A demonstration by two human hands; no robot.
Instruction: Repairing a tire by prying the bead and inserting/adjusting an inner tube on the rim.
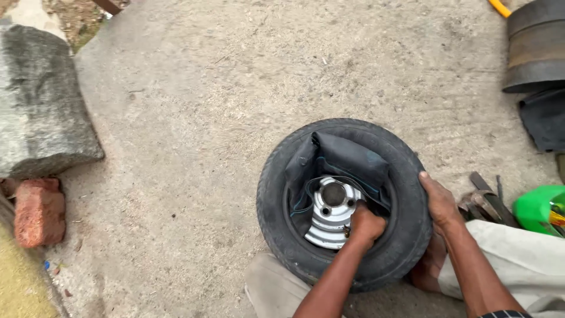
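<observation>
My left hand (366,225) fists the limp inner tube (341,159) at the rim (329,212); right hand (438,200) flat, steadying the heavy, stiff tyre (282,206).

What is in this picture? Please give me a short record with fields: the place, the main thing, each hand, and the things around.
place: bare concrete ground, outdoors
main thing: small black tyre lying flat, silver wheel rim inside, black inner tube partly pulled out
left hand: closed, inside the tyre at the rim
right hand: flat on the tyre's right sidewall
left side: grey stone block, red brick
right side: metal tools, green container, stacked rubber pieces
</observation>
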